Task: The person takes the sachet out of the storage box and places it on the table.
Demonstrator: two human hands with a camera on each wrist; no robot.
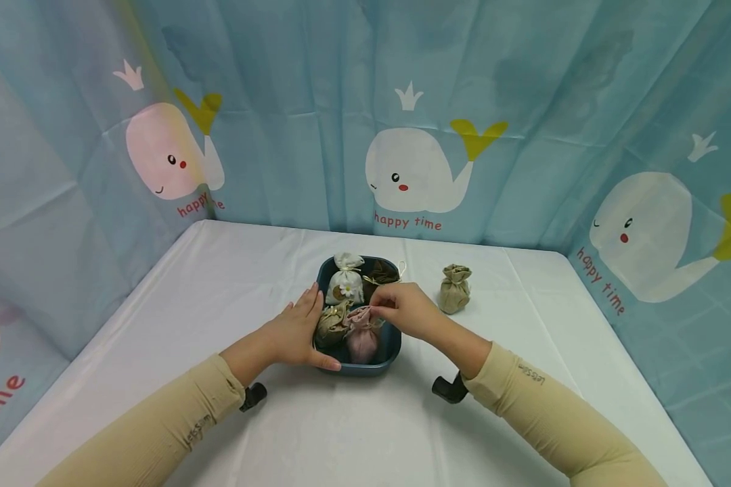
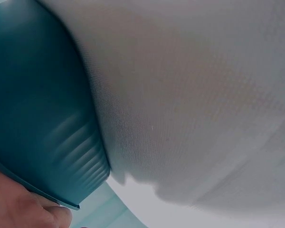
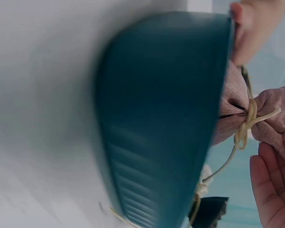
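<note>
Head view: a dark teal bowl point(image 1: 385, 362) sits on the white-covered bench point(image 1: 219, 284), holding several small drawstring pouches. The left hand point(image 1: 295, 335) lies against the bowl's left side, fingers fairly straight along the rim and thumb hooked round its near corner. The right hand point(image 1: 405, 308) is over the bowl, its grip narrow, fingertips pinching the gathered top of the pink pouch point(image 1: 362, 338), which sits in the near part of the bowl. Beside that is an olive pouch point(image 1: 331, 323); behind are a white pouch point(image 1: 345, 281) with a flower and a brown pouch point(image 1: 380, 272). A tan pouch point(image 1: 455, 289) stands upright on the bench, to the right of the bowl and apart from it. A blue whale curtain point(image 1: 420, 101) rings the bench.

Left wrist view: the bowl's outer wall point(image 2: 38, 109) fills the left, resting on the cloth; a bit of the left hand point(image 2: 19, 209) touches its rim at the bottom corner.

Right wrist view: the bowl point(image 3: 166, 118) shows from outside, blurred. The pink pouch point(image 3: 242, 114) juts over the rim, its neck tied with a cream cord point(image 3: 247, 126). The right hand's fingers point(image 3: 270, 190) are at the pouch's ruffled top; the left hand point(image 3: 254, 23) touches the rim at the top.
</note>
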